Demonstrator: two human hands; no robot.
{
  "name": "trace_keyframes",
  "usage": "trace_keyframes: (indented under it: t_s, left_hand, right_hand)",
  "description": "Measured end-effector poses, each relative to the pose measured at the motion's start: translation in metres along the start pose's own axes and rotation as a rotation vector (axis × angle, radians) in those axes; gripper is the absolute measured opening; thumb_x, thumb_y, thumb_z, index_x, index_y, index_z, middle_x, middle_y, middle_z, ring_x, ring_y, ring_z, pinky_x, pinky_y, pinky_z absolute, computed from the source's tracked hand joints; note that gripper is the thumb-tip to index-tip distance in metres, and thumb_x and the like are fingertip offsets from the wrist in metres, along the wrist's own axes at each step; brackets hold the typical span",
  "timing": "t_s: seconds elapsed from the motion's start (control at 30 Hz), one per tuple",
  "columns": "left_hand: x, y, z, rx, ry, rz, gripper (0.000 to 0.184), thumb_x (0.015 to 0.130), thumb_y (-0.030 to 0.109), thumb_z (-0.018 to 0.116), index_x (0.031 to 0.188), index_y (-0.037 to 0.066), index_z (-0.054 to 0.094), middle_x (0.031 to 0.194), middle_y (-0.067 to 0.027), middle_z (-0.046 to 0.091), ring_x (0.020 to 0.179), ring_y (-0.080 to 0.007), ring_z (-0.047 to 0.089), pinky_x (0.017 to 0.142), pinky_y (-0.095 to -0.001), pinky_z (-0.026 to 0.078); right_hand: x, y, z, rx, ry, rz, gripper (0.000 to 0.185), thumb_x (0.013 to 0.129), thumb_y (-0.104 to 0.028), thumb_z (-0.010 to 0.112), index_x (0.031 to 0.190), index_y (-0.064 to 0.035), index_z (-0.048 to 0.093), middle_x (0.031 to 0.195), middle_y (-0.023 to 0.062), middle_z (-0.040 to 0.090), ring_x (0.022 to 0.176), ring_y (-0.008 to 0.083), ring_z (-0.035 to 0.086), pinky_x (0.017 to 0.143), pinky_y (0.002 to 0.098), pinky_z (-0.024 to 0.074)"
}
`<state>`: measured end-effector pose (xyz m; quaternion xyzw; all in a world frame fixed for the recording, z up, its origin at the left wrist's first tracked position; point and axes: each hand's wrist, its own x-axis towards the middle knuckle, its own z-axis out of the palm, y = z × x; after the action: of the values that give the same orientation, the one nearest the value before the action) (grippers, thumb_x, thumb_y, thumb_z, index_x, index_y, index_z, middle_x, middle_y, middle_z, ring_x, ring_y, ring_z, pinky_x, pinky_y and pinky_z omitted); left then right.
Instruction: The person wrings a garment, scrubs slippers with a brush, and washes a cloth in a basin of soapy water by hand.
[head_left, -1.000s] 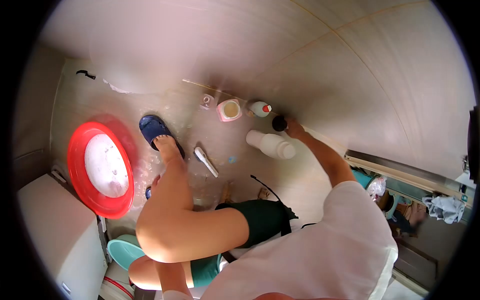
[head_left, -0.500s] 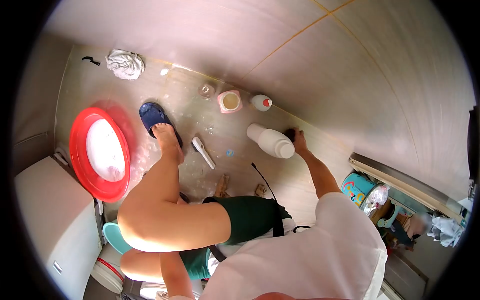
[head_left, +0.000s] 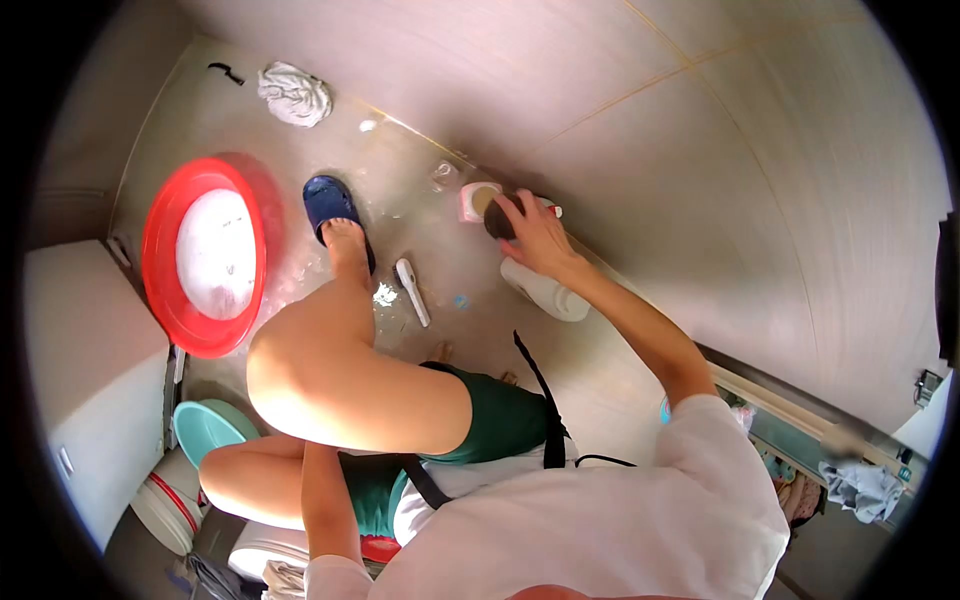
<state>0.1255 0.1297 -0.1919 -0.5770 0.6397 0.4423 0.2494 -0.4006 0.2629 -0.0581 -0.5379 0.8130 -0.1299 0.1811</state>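
Note:
My right hand (head_left: 540,238) is closed around a dark brown, round object (head_left: 503,215) whose exact kind I cannot make out. The hand holds it beside a pink-edged square tub (head_left: 472,203), covering part of the tub's pale round top. Just behind my fingers, a bottle with a red cap (head_left: 556,211) is mostly hidden. Below my wrist a large white bottle (head_left: 545,290) lies on its side. My left forearm (head_left: 328,500) runs down behind my raised knee, and the left hand is hidden there.
A red basin (head_left: 160,290) with white foamy contents stands at left. A white-handled brush (head_left: 411,292) lies near my blue slipper (head_left: 330,200). A small clear container (head_left: 445,176) and a crumpled white cloth (head_left: 295,94) lie near the wall. A teal basin (head_left: 210,430) sits lower left.
My right hand has moved left and up from beside the white bottle to the pink-edged tub, carrying the dark round object. The view has shifted slightly.

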Motion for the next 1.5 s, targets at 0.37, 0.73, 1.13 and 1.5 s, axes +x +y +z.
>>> trace_keyframes:
  t_s: [0.37, 0.73, 1.13, 1.5]
  left_hand:
    - [-0.006, -0.025, 0.007, -0.085, -0.006, -0.061, 0.059, 0.088, 0.027, 0.058, 0.136, 0.003, 0.033, 0.135, -0.0159, 0.038, 0.118, -0.0291, 0.047, 0.096, -0.0368, 0.041]
    - [0.034, 0.002, 0.022, -0.253, -0.1, 0.061, 0.058, 0.088, 0.026, 0.058, 0.136, 0.003, 0.034, 0.133, -0.0151, 0.041, 0.116, -0.028, 0.048, 0.095, -0.0361, 0.042]
    - [0.097, 0.044, -0.105, -2.434, 0.25, 0.224, 0.034, 0.091, 0.027, 0.056, 0.098, -0.005, 0.048, 0.103, -0.0143, 0.055, 0.1, -0.0272, 0.056, 0.091, -0.0396, 0.049]
    - [0.029, 0.064, -0.12, -2.344, 0.481, 0.153, 0.047, 0.097, 0.037, 0.037, 0.109, -0.007, 0.044, 0.108, -0.0194, 0.053, 0.1, -0.0331, 0.056, 0.09, -0.0437, 0.052]
  right_hand:
    - [0.069, 0.025, 0.082, -0.275, -0.184, 0.087, 0.067, 0.068, -0.012, 0.072, 0.128, -0.0133, 0.042, 0.114, 0.0179, 0.041, 0.102, 0.0375, 0.049, 0.084, 0.0464, 0.0462]
    - [0.082, 0.031, 0.1, -0.445, -0.224, -0.006, 0.073, 0.066, -0.013, 0.073, 0.13, -0.0099, 0.039, 0.113, 0.0194, 0.041, 0.099, 0.0397, 0.049, 0.085, 0.0458, 0.0441]
    - [0.068, -0.068, 0.111, -0.457, -0.175, -0.279, 0.055, 0.079, -0.021, 0.06, 0.13, -0.0078, 0.042, 0.119, 0.0132, 0.049, 0.103, 0.032, 0.05, 0.079, 0.0475, 0.0439]
    - [0.088, -0.129, 0.132, 0.209, -0.464, -0.132, 0.044, 0.086, -0.03, 0.058, 0.123, -0.0074, 0.047, 0.098, 0.0099, 0.063, 0.083, 0.0274, 0.062, 0.068, 0.0426, 0.0484]
